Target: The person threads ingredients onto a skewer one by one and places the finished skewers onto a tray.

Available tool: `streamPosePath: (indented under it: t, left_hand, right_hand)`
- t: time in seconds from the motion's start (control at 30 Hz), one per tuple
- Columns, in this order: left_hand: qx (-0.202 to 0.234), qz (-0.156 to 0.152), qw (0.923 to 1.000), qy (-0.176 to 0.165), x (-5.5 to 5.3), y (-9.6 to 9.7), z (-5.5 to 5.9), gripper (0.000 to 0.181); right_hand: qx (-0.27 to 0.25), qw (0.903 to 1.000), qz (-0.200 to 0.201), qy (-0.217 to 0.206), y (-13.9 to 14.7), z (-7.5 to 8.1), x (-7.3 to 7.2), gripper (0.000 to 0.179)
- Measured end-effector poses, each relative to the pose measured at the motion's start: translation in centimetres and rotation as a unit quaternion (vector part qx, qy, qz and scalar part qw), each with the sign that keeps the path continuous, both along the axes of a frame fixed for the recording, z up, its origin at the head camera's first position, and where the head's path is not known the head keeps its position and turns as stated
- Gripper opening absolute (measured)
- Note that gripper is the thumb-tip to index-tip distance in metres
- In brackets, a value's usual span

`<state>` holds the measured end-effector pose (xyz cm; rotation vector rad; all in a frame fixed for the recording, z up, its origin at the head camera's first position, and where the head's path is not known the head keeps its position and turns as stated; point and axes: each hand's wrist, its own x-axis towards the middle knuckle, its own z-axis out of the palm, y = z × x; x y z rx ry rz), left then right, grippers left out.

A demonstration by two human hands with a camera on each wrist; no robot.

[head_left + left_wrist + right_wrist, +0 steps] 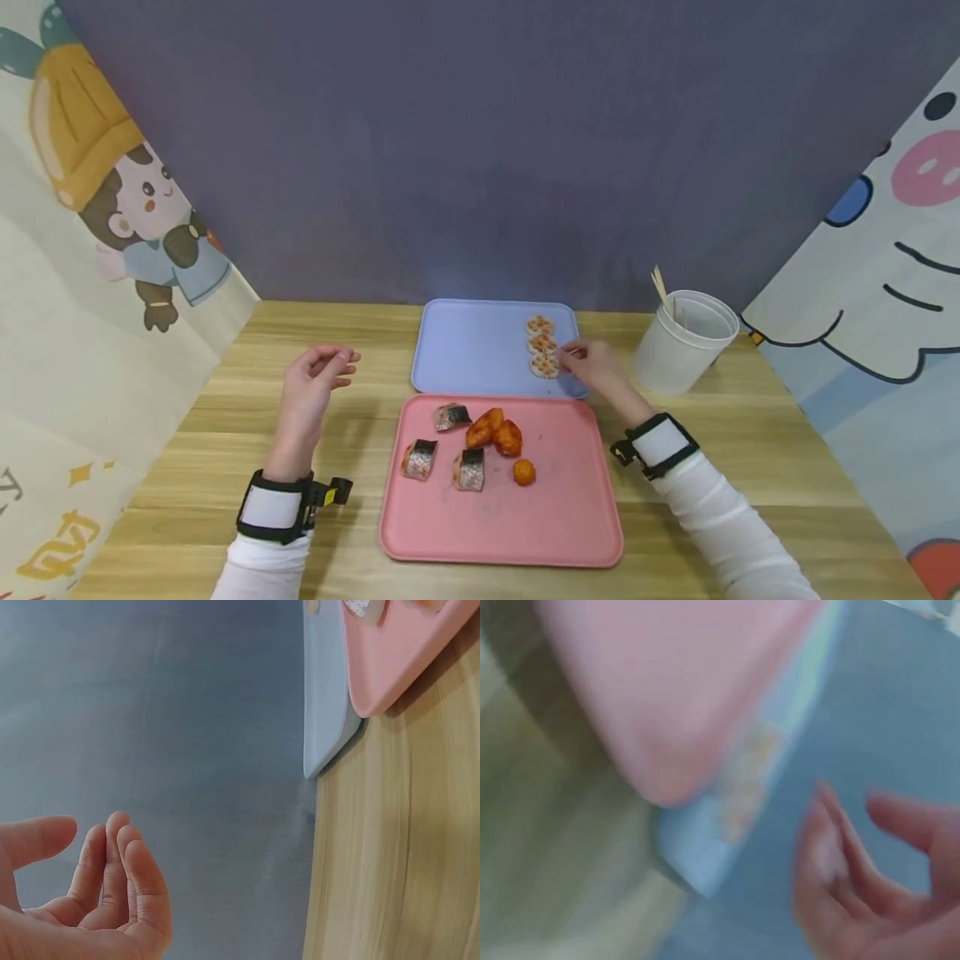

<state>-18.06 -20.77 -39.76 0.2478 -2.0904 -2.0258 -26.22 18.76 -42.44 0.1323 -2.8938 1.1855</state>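
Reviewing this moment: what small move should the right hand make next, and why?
Probably lift the right hand up and away from the light-blue rectangular tray: it appears to hold nothing in the blurred right wrist view, and it is right beside the three cream-and-orange flower-shaped pieces, which a sideways sweep might disturb.

Smooth Plastic, Pale Wood and a Glossy Glaze

The bench [187,467] shows a streaked wood grain with a smooth surface. Both the blue tray [472,350] and the pink tray [555,529] look like smooth, mostly matt plastic; the white bucket [667,358] appears plastic too, and the sticks [661,290] pale wood. Silver-skinned pieces [470,471] shine, red-orange chunks [485,426] look glossily glazed, and flower-shaped slices [541,323] have uneven faces. The backdrop [480,150] resembles matt cloth; white sleeves [723,512] are soft fabric.
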Motion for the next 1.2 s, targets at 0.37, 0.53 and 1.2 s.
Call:
streamPosePath:
  t: [0.37,0.53,1.2]
  left_hand:
    - [-0.051,-0.021,0.9985,0.005,-1.4,3.3,-0.1,0.028]
    - [-0.050,-0.025,0.9983,0.016,-2.2,4.7,-0.1,0.024]
    - [-0.008,-0.013,0.9989,0.044,-3.4,9.1,0.3,0.017]
  right_hand:
    - [-0.023,0.8694,-0.151,0.470,4.7,4.5,4.2,0.026]
    - [-0.014,0.8654,-0.197,0.460,7.2,4.6,3.7,0.041]
    - [0.090,0.8791,-0.155,0.441,9.2,5.4,1.2,0.014]
